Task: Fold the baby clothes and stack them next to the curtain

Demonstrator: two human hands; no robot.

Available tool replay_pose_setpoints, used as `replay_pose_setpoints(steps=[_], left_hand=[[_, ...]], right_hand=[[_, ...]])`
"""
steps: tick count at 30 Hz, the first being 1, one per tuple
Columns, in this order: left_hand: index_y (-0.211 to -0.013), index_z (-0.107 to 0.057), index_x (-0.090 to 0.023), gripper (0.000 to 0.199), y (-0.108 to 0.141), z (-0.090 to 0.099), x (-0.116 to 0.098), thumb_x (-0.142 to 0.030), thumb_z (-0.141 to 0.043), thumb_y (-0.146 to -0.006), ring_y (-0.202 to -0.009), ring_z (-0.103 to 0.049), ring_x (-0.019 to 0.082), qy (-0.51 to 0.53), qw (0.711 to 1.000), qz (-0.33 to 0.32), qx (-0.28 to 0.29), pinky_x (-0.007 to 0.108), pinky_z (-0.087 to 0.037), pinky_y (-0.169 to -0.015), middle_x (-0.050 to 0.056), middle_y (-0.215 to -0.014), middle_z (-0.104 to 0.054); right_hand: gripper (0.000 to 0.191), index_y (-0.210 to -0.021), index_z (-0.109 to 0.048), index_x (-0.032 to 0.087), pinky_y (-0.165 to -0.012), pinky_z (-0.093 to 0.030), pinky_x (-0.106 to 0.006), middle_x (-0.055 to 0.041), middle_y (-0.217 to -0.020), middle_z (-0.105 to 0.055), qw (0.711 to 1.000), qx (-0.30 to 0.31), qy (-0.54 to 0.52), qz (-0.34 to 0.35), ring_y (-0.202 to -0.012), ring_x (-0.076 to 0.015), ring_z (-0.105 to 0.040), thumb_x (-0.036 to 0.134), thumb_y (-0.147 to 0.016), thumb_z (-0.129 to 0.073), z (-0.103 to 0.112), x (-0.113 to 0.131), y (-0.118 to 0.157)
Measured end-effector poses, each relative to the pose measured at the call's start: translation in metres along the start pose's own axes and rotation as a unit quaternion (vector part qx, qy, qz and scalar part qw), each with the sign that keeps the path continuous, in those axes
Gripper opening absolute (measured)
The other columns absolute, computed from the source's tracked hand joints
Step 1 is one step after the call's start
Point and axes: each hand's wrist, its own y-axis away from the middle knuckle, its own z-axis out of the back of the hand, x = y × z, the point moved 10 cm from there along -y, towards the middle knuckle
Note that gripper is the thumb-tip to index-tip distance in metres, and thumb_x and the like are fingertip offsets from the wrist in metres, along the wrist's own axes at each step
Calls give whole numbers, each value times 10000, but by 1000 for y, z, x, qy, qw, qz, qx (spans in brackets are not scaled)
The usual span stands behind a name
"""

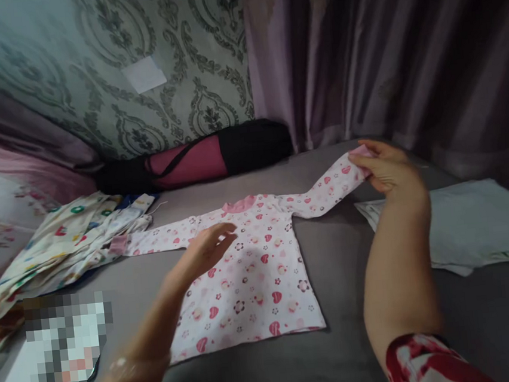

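Observation:
A white long-sleeved shirt [253, 269] with pink hearts and flowers lies spread on the grey surface, its pink collar at the far side. My right hand [384, 163] pinches the pink cuff of the right-side sleeve and holds it slightly raised. The left-side sleeve stretches out flat, its cuff beside the folded patterned clothes. Over the upper left part of the shirt hovers my left hand [212, 243], its fingers curved and partly apart, with nothing visible in them.
Patterned clothes [73, 232] lie at the left, with a white object [14, 379], partly blurred out, nearer. A black and maroon bag [197, 157] rests along the wall. Pale grey cloth [487, 222] lies at the right, below the purple curtain [340, 50].

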Motion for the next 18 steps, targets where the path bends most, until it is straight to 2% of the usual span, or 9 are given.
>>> replay_pose_setpoints(steps=[4, 6, 8, 11, 13, 16, 18], left_hand=[[-964, -674, -179, 255, -91, -37, -31, -269, -443, -905, -791, -630, 152, 75, 995, -56, -22, 261, -492, -708, 69, -942, -696], [-919, -687, -193, 234, -122, -61, -34, -262, -466, -881, -841, -634, 175, 83, 994, -64, -21, 285, -493, -764, 67, -944, -697], [-914, -688, -196, 215, -142, -81, -31, -264, -493, -855, -897, -631, 200, 92, 994, -64, -20, 315, -489, -819, 75, -971, -693], [-993, -677, -183, 255, -153, -101, -26, -327, -521, -852, -973, -616, 236, 97, 992, -74, -23, 373, -460, -912, 100, -1020, -685], [-1092, -649, -176, 335, -151, -108, -24, -390, -517, -870, -1092, -575, 261, 93, 992, -85, -27, 404, -405, -999, 127, -1143, -654], [-1256, -559, -169, 478, -146, -120, -23, -468, -498, -888, -1288, -431, 292, 63, 995, -82, -14, 431, -295, -1098, 156, -1375, -515], [-1338, -486, -155, 588, -144, -129, -22, -522, -500, -880, -1339, -362, 315, 31, 997, -68, 9, 455, -247, -1117, 167, -1445, -437]], right_hand=[[263, -862, -634, 183, -609, -526, -237, 31, -740, -640, 994, -12, -101, -38, -626, -106, -601, 11, -670, -687, -14, -5, -3], [239, -834, -623, 195, -605, -534, -249, 44, -714, -632, 991, -15, -128, -35, -617, -110, -607, 50, -669, -718, -19, -5, -8], [227, -808, -613, 205, -624, -542, -256, 53, -713, -629, 987, -15, -159, -15, -631, -110, -619, 98, -664, -753, -22, -3, -13], [228, -776, -600, 210, -668, -548, -259, 59, -721, -629, 978, -11, -208, 22, -670, -109, -634, 141, -654, -780, -27, 1, -18], [224, -766, -598, 212, -696, -552, -267, 56, -726, -634, 974, -5, -222, 43, -711, -118, -646, 175, -655, -789, -30, 2, -20], [206, -758, -601, 217, -721, -558, -287, 46, -736, -641, 975, 1, -214, 68, -786, -142, -662, 239, -673, -788, -36, 5, -19], [197, -753, -604, 221, -731, -563, -296, 40, -746, -645, 975, 6, -210, 75, -823, -155, -664, 270, -683, -782, -41, 7, -19]])
